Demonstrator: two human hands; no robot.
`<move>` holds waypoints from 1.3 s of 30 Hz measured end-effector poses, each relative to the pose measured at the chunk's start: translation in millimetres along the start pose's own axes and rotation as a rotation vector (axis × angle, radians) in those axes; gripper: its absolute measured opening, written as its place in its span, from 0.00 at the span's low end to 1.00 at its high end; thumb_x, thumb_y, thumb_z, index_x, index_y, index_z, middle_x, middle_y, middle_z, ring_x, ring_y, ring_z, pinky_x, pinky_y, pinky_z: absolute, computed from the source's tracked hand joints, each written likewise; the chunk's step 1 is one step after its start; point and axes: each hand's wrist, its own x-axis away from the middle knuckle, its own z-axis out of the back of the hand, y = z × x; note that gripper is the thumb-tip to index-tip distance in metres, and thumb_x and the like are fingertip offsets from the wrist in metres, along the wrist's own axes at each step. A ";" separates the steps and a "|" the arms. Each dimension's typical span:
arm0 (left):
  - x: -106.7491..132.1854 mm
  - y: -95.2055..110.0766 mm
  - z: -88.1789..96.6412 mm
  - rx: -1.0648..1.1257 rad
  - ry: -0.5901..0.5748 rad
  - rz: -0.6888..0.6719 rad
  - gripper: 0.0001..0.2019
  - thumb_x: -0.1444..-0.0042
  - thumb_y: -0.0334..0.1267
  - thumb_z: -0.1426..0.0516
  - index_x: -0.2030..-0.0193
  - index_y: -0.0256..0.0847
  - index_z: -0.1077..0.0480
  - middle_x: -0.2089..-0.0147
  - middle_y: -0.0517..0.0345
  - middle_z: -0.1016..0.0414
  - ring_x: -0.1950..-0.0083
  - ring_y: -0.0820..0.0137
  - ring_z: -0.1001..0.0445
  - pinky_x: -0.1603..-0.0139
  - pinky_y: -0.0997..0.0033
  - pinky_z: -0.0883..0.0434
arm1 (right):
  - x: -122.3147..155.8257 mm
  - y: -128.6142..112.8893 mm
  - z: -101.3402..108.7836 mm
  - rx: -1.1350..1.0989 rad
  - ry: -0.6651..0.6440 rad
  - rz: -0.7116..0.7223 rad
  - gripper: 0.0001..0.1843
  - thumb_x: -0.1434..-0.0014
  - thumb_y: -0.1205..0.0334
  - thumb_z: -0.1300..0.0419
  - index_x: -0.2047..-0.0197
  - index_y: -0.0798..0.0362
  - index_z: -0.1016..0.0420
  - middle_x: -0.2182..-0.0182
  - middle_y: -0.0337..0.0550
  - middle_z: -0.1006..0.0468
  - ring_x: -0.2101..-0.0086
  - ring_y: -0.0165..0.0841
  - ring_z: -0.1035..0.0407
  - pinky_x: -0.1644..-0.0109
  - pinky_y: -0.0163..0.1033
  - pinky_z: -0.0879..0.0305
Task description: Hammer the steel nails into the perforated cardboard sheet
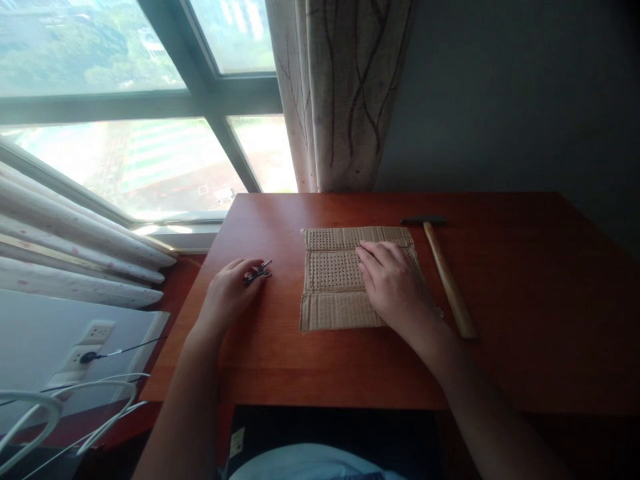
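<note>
Left hand [231, 288], 9 o'clock of cardboard [336, 311], closed round nails [257, 273]; right hand [393, 280] over cardboard, fingers bunched, hold unclear. Best press cardboard flat. Hammer [447, 277] at 3 o'clock.

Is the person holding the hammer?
No, the hammer lies on the table, while the right hand is over the cardboard and the left hand holds thin metal pieces.
</note>
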 end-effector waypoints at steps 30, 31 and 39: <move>-5.0 12.2 -8.7 -0.241 0.041 -0.125 0.17 0.35 0.45 0.48 0.48 0.41 0.26 0.48 0.47 0.25 0.48 0.54 0.26 0.46 0.55 0.29 | 0.2 -0.2 0.6 -0.002 0.001 -0.002 0.21 0.29 0.65 0.51 0.39 0.60 0.27 0.42 0.50 0.24 0.44 0.45 0.34 0.39 0.53 0.35; -5.5 12.9 -8.6 -0.245 0.034 -0.127 0.16 0.35 0.45 0.48 0.50 0.41 0.25 0.48 0.47 0.25 0.49 0.55 0.26 0.46 0.55 0.29 | 0.2 -0.2 0.7 -0.002 0.002 -0.001 0.21 0.29 0.65 0.50 0.39 0.60 0.27 0.42 0.50 0.24 0.44 0.45 0.34 0.39 0.53 0.35; -2.2 12.5 -5.9 -0.258 0.030 -0.115 0.14 0.35 0.46 0.48 0.53 0.44 0.24 0.49 0.48 0.25 0.49 0.56 0.26 0.45 0.56 0.29 | 0.3 0.5 0.6 -0.018 0.012 0.008 0.21 0.29 0.65 0.51 0.39 0.55 0.26 0.42 0.51 0.24 0.44 0.45 0.34 0.41 0.54 0.34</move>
